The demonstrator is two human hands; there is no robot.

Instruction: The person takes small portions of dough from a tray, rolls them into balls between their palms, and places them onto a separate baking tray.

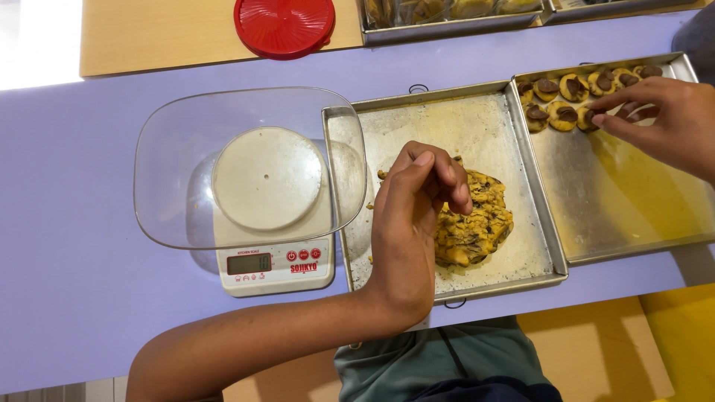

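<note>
Yellow dough lump [477, 223], one; left hand [417, 223] pinching it.

Under the fingers [447, 175] of the left hand [410, 231]: a lump of dough [477, 219], lying in the middle tray [521, 260]. Left of those fingers, a bowl [171, 186] on a kitchen scale [275, 268], with a round lid [284, 26] far behind it. Right of them, a second tray [633, 223] touching the first, and at the fingertips [602, 119] of the right hand [663, 119], small cookies [573, 88] in rows at its back edge.
</note>
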